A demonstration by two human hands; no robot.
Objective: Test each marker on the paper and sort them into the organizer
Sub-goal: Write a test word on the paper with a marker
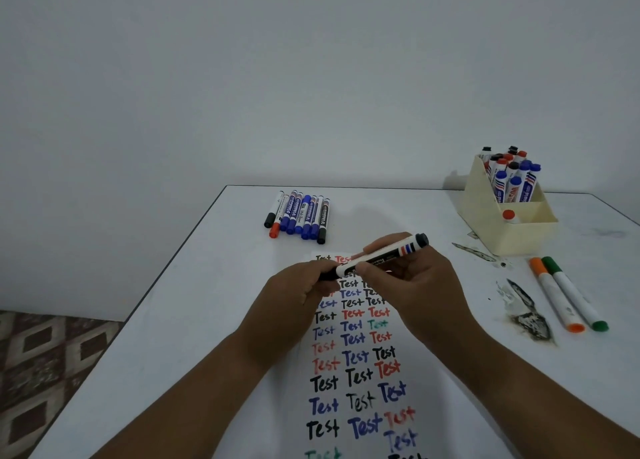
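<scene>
Above the paper I hold a black marker with a white barrel, tilted up to the right. My right hand grips its barrel. My left hand pinches its black cap end at the lower left. The paper is covered with the word "Test" in black, blue, red and green. A row of several markers lies at the back of the table. The cream organizer at the back right holds several upright markers in its rear compartment and one red-capped marker in the front one.
An orange marker and a green marker lie side by side on the right. Dark scuffed patches mark the white table near them. The table's left edge drops to a patterned floor. A plain wall stands behind.
</scene>
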